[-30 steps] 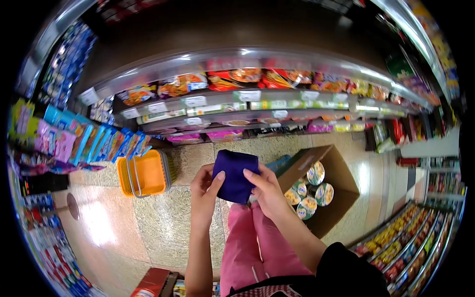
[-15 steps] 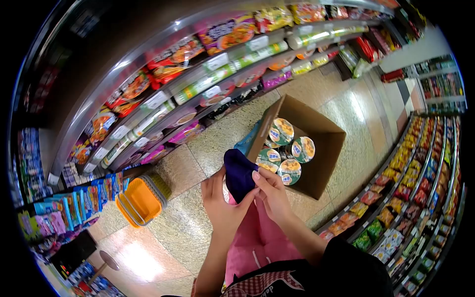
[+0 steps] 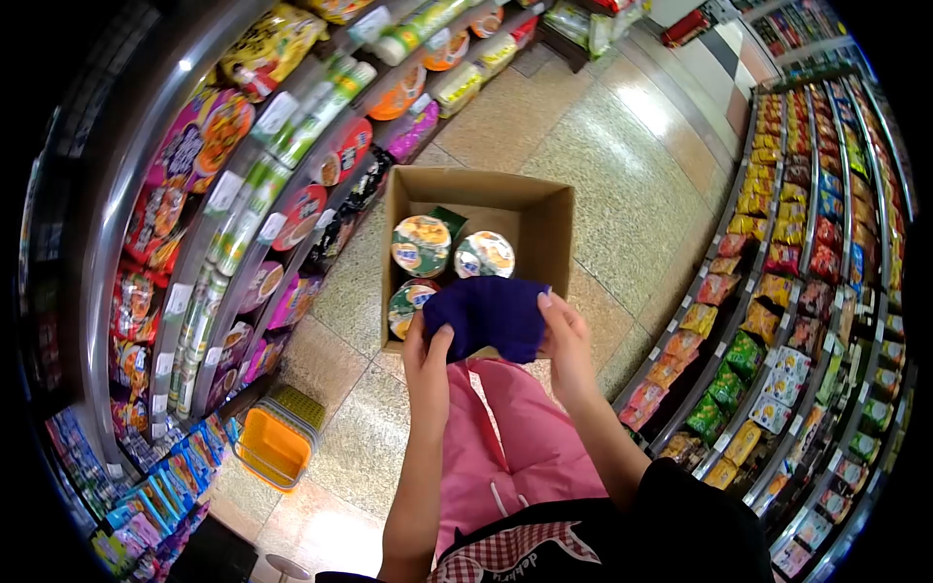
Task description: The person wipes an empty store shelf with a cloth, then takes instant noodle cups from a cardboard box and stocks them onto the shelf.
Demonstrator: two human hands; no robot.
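Observation:
A dark purple cloth (image 3: 488, 319) is stretched between my two hands, in front of my body. My left hand (image 3: 425, 358) pinches its left end, and my right hand (image 3: 566, 335) grips its right end. Just beyond the cloth, an open cardboard box (image 3: 556, 228) stands on the floor. Several cup noodle tubs (image 3: 421, 245) with green and white lids lie inside it. The cloth hides part of the box's near side and perhaps more tubs.
Shelves of noodle packs (image 3: 202, 139) run along the left. On the right are shelves of snack bags (image 3: 743, 355). An orange shopping basket (image 3: 275, 447) sits on the tiled floor (image 3: 340, 413) at lower left.
My view has turned, so the box now appears straight ahead. My hands have moved apart, and the bunched cloth is now spread sideways between them.

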